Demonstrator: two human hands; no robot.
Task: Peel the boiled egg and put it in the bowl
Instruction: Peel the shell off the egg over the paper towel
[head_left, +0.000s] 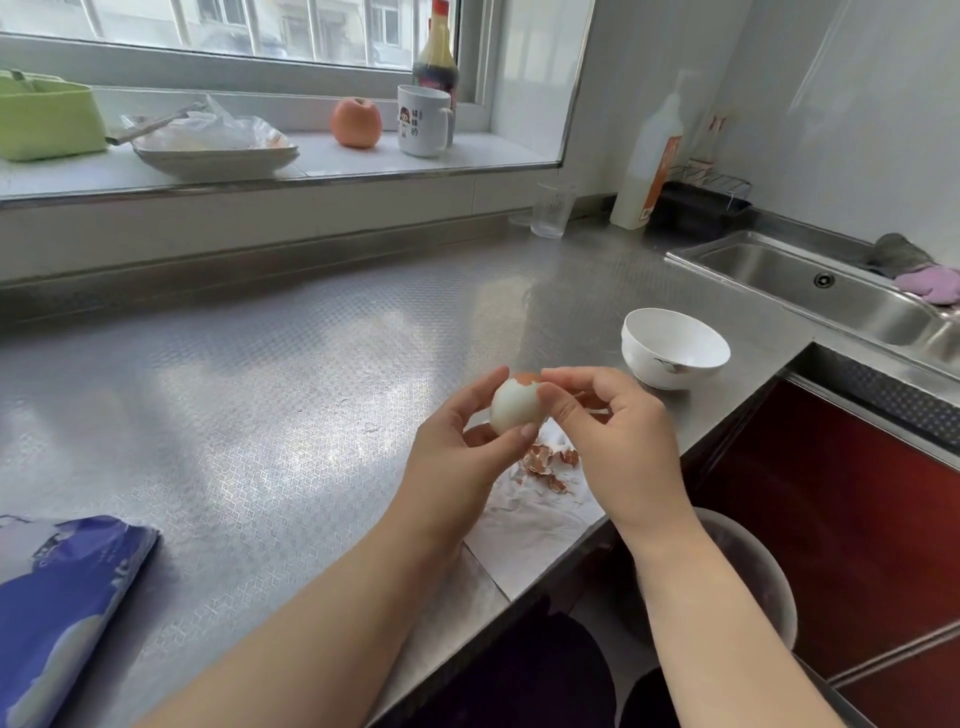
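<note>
Over the steel worktop (270, 374) both hands pinch the mostly peeled white boiled egg (514, 405), left hand (457, 447) steadying, right hand (613, 431) picking its brown cap, then the white ceramic bowl (675, 348) at two o'clock awaits.

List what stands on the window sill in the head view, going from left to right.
Green container → white dish holding a plastic bag → apple → white mug. The dark sauce bottle stands behind the mug, so its place in the order is unclear.
</note>
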